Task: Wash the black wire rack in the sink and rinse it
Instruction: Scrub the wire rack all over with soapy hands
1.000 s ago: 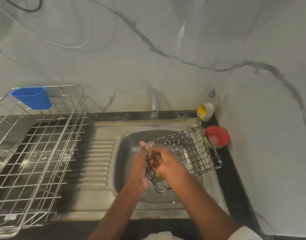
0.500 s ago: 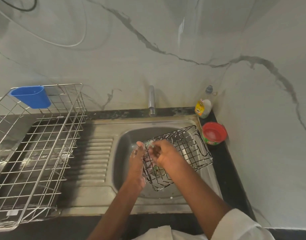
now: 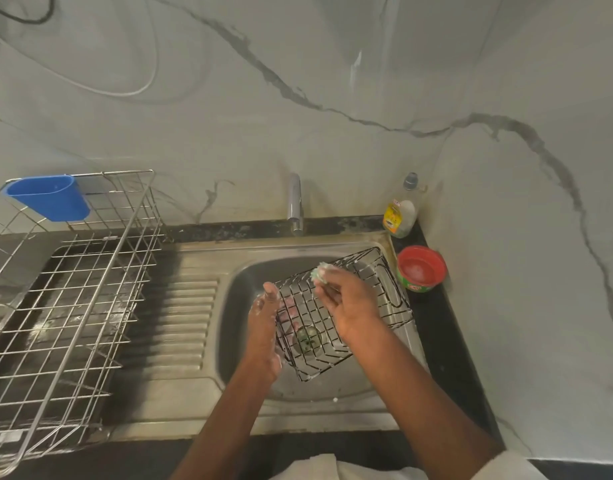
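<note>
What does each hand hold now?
Left hand: holds the rack by its left side.
Right hand: pinches a scrubber.

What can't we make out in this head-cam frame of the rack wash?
- Left hand fingers: behind the black rack, so the grip is unclear.
- Scrub pad in the right hand: small and blurred, type unclear.
- Tap: no stream visible; on or off can't be told.
- Soap bottle label: too small to read.
- Silver dish rack: cut off by the left edge.
</note>
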